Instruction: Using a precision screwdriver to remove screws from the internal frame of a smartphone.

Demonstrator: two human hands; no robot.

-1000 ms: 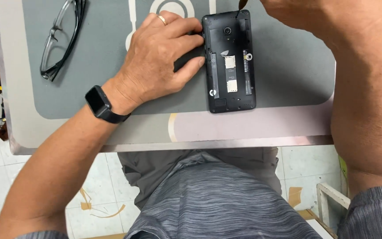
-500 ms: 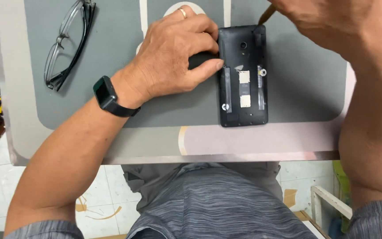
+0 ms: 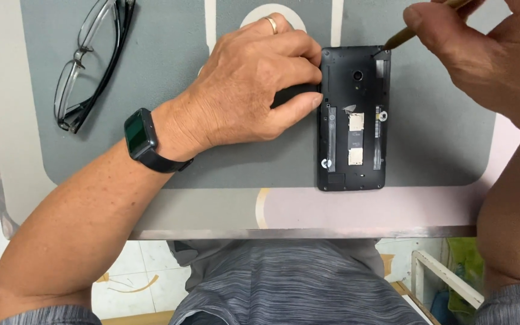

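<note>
Near edge of worktop (image 3: 308, 232): metal rim, bare strip behind it, nothing on it. Lap and tiled floor below the edge.

Phone (image 3: 352, 118) lies flat on the grey mat (image 3: 151, 60), right of centre, back cover off, long axis running near to far. Its near end sits just inside the mat's near border; open strip between it and the worktop's near edge.

Left hand (image 3: 248, 84) is palm down beside the phone's left side, fingers (image 3: 299, 102) curled and pressed against that edge, thumb tip touching mid-side. Bracing it, not wrapped around it. Ring on one finger, dark watch (image 3: 141, 137) on the wrist.

Right hand (image 3: 482, 54) is at the far right, fingers pinched shut on a thin tool (image 3: 399, 40); tip touches the phone's far right corner.

Mat right of the phone is open up to the right forearm.

Glasses (image 3: 88, 60) folded near the far left corner, well apart from the phone.
</note>
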